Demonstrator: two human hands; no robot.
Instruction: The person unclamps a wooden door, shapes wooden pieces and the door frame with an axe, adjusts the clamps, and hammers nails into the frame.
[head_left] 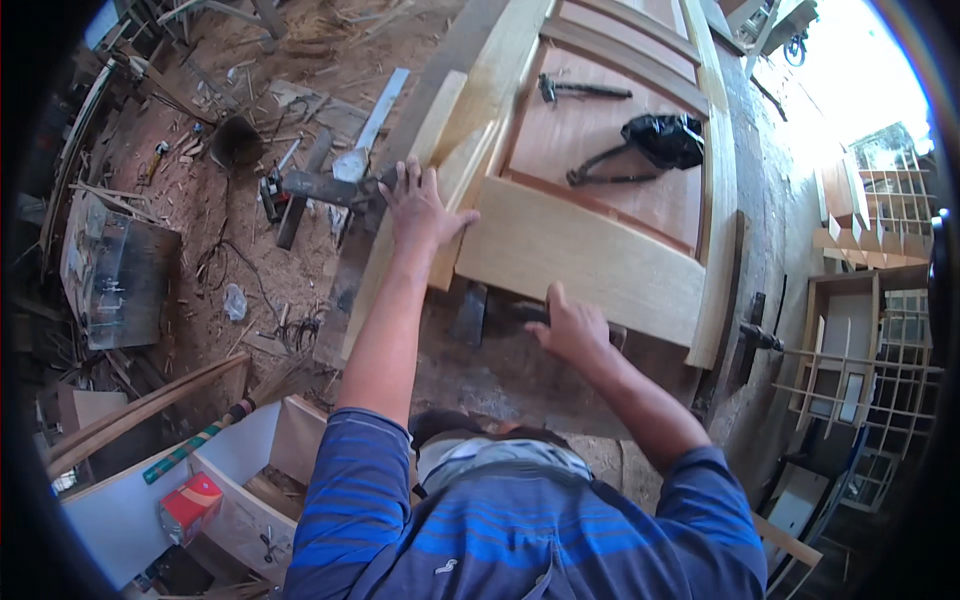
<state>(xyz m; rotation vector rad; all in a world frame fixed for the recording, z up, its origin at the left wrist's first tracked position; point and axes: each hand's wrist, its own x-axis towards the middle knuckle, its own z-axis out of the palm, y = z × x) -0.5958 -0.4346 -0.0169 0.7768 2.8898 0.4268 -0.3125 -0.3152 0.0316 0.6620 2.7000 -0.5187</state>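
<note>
A large wooden panel door (590,250) lies flat on a dark workbench (520,370). My left hand (418,207) rests with spread fingers on loose pale wood strips (445,150) lying along the door's left edge. My right hand (570,322) is closed around a dark tool handle (525,312) at the door's near edge, just under the bottom rail. What kind of tool it is stays hidden beneath the hand and door.
On the door panel lie a black plastic bag (665,138), pincers (600,170) and a hammer-like tool (580,90). The sawdust floor at left holds scrap wood, a metal box (120,280) and a hammer (320,188). Window frames (860,350) stand at right.
</note>
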